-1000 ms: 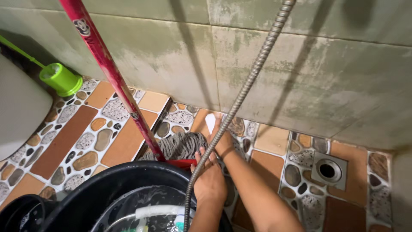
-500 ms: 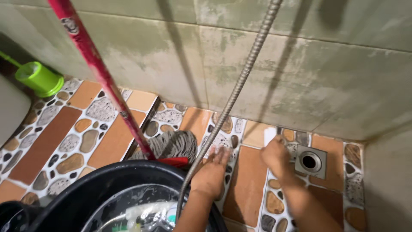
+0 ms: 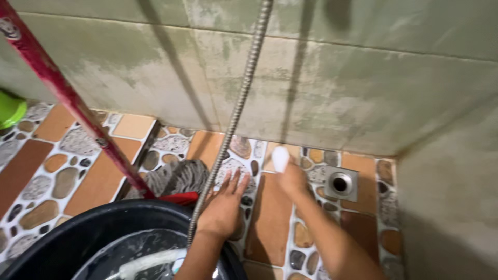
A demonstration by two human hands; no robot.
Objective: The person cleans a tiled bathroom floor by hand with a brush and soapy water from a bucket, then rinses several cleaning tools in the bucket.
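Observation:
My left hand (image 3: pixel 225 202) lies flat with fingers spread on the pebble-patterned floor tiles (image 3: pixel 270 218), just right of a grey mop head (image 3: pixel 176 176). My right hand (image 3: pixel 291 179) is blurred and grips a small white object (image 3: pixel 280 158), pressed to the floor near the wall. A flexible metal hose (image 3: pixel 236 114) hangs down in front of my left wrist.
A red mop handle (image 3: pixel 67 98) slants from upper left down to the mop head. A black bucket (image 3: pixel 98 223) with soapy water sits at the bottom left. A square steel floor drain (image 3: pixel 341 183) lies right of my right hand. A green object (image 3: pixel 9 108) sits at the left edge.
My right hand has moved from beside my left hand out to the right, then back toward the wall with the white object. The view has shifted rightward.

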